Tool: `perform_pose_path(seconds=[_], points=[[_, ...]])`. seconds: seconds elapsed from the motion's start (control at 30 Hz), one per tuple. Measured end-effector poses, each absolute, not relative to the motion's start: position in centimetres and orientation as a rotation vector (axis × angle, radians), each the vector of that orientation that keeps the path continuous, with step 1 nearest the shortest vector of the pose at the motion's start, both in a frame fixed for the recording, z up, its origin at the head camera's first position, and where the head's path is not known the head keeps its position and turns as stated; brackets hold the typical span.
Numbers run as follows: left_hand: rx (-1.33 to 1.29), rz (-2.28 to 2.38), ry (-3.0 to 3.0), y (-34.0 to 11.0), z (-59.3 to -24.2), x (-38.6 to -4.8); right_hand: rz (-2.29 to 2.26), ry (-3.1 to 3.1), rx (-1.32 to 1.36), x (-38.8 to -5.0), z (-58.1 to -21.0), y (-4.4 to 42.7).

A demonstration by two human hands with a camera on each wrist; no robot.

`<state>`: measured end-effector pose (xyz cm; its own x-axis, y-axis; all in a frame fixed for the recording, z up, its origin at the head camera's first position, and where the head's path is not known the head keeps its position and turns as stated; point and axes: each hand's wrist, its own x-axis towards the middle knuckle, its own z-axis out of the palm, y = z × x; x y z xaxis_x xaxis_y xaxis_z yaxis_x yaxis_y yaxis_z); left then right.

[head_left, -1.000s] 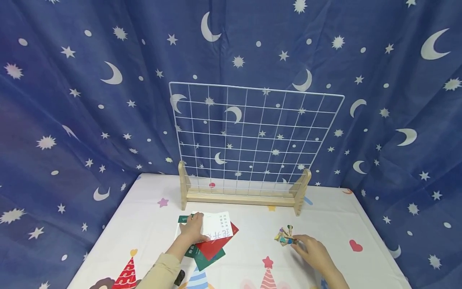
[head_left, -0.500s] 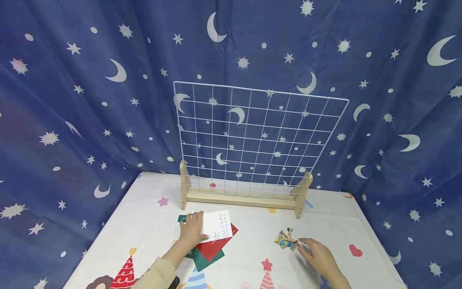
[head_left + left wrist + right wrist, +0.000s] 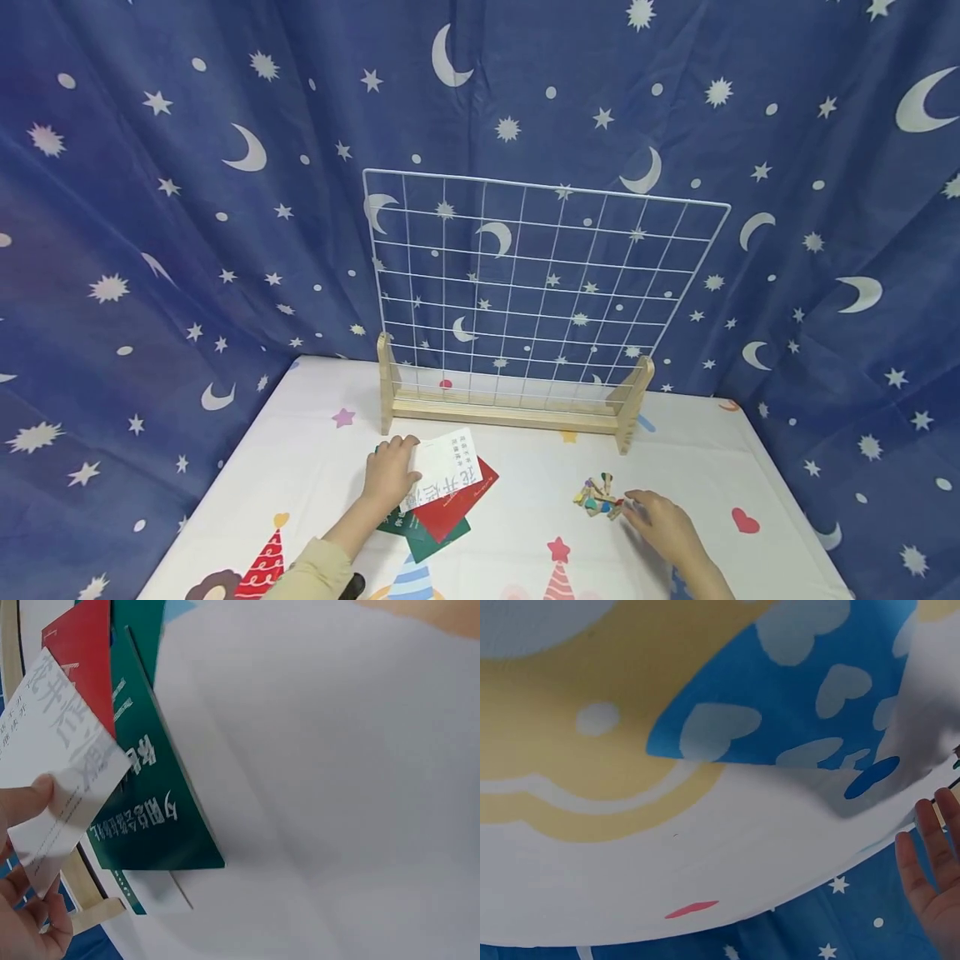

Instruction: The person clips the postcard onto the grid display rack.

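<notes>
My left hand [image 3: 388, 479] pinches a white card with Chinese characters [image 3: 444, 468]; in the left wrist view the thumb lies on the card [image 3: 56, 727] and the fingers are behind it. Under it are a red card [image 3: 459, 504] and green cards [image 3: 435, 537], overlapping on the table. On the right, a small pile of wooden clips with coloured tops [image 3: 596, 497] lies on the cloth. The right hand [image 3: 667, 529] has its fingertips at the pile's right edge, beside a red-topped clip. Whether it pinches a clip is hidden; the right wrist view shows several fingers [image 3: 934, 862] extended.
Behind the cards and clips stands a white wire grid [image 3: 525, 275] in a wooden base [image 3: 510, 414]. A dark object [image 3: 352, 587] lies near the left sleeve. The patterned white tablecloth [image 3: 300, 433] reaches a blue star-and-moon curtain [image 3: 187, 275].
The left hand has shifted slightly left and tilted the white card, sliding it over the red one. The right hand has drawn back a little to the right of the clips.
</notes>
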<state>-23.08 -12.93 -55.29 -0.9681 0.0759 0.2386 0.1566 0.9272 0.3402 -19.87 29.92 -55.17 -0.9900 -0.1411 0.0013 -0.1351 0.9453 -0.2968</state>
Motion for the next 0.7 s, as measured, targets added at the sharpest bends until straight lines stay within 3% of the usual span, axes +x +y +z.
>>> perform_pose_path(seconds=[0.7], points=[[-0.020, -1.180, -2.887, -15.2, -54.3, -22.6, -0.555, 3.077, -0.174, -20.4, -56.2, 30.5]])
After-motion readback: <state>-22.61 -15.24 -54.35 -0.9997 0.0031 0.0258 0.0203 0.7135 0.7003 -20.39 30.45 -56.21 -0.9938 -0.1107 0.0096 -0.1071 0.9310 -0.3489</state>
